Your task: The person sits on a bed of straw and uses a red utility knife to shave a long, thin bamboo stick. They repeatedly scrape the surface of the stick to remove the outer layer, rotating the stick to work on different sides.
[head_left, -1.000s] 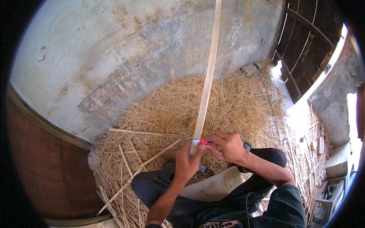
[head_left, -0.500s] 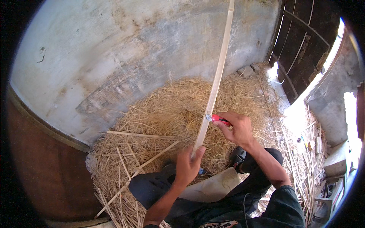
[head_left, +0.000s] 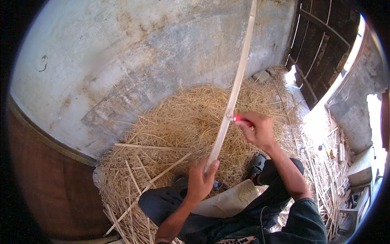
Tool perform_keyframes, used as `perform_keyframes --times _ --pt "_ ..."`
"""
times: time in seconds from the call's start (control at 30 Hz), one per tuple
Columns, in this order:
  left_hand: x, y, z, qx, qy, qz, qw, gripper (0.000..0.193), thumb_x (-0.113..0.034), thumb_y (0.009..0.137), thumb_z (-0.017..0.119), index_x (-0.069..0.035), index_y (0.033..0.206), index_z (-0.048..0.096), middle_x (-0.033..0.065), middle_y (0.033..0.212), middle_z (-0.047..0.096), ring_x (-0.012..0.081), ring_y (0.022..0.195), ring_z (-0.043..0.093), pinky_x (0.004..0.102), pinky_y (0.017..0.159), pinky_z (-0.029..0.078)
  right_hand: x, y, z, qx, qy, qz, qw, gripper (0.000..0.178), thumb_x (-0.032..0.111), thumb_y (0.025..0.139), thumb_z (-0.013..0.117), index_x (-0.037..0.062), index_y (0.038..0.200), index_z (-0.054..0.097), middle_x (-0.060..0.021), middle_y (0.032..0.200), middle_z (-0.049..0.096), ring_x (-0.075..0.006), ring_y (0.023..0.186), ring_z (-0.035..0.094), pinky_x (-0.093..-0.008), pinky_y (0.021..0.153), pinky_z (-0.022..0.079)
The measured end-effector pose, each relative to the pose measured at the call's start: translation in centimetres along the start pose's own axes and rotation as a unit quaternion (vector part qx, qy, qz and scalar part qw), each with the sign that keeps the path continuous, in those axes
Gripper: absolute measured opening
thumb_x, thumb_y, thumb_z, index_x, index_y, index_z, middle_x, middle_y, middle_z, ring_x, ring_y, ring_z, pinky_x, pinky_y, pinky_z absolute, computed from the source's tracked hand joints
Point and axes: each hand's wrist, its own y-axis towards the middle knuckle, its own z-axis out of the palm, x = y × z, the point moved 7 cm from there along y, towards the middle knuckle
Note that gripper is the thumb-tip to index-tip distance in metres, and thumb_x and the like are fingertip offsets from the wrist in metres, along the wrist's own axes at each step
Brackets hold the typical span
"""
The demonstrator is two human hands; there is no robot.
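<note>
A long pale strip, apparently split bamboo [head_left: 238, 77], rises from my lap toward the top of the picture, leaning slightly right. My left hand [head_left: 202, 181] grips its lower end between thumb and fingers. In my right hand [head_left: 260, 129] is a red utility knife [head_left: 243, 120], its front end against the strip's right edge, above my left hand. The blade is blurred, so its exact angle cannot be made out. Below the hands, between my legs, lies a whitish, worn block-like object [head_left: 227, 200].
A thick heap of pale shavings [head_left: 191, 122] covers the floor ahead. Loose strips [head_left: 168, 168] lie on it at the left. A stained wall [head_left: 134, 53] stands beyond, with a dark wooden door [head_left: 321, 44] at the far right. A brown panel [head_left: 48, 175] is at the left.
My right hand has slid the knife a short way up the strip, away from my left hand. The strip's upper part has shifted slightly right. My left hand keeps its grip.
</note>
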Motion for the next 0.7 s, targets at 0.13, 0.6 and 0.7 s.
perform_keyframes --times 0.13,0.6,0.7 --pt "0.3 -0.6 0.3 0.012 0.027 0.006 1.000 0.041 -0.037 0.104 0.064 0.003 0.093 0.065 0.0118 0.059 0.055 0.0190 0.051 0.055 0.0383 0.051 0.042 -2.7 1.1 -1.4 -0.023 -0.009 0.045 0.999 0.025 0.030 0.093 0.076 0.0085 0.105 0.079 -0.0125 0.086 0.076 -0.0259 0.069 0.073 -0.0355 0.063 0.057" --pt "0.7 -3.2 0.3 0.098 0.008 -0.050 0.994 0.037 -0.035 0.104 0.066 0.002 0.103 0.070 0.0049 0.058 0.054 0.0091 0.054 0.050 0.0343 0.050 0.041 -14.0 3.7 -6.6 -0.138 -0.068 0.169 0.973 0.032 0.035 0.099 0.071 0.0080 0.113 0.078 -0.0147 0.084 0.076 -0.0216 0.070 0.070 -0.0343 0.067 0.053" --pt "0.3 -3.7 0.4 0.129 0.001 -0.034 0.991 0.037 -0.034 0.103 0.067 0.002 0.101 0.070 0.0072 0.058 0.055 0.0088 0.055 0.051 0.0345 0.051 0.042 -19.8 3.5 -10.6 -0.219 -0.071 0.190 0.955 0.035 0.038 0.100 0.068 0.0078 0.116 0.078 -0.0160 0.089 0.077 -0.0235 0.076 0.072 -0.0359 0.072 0.054"
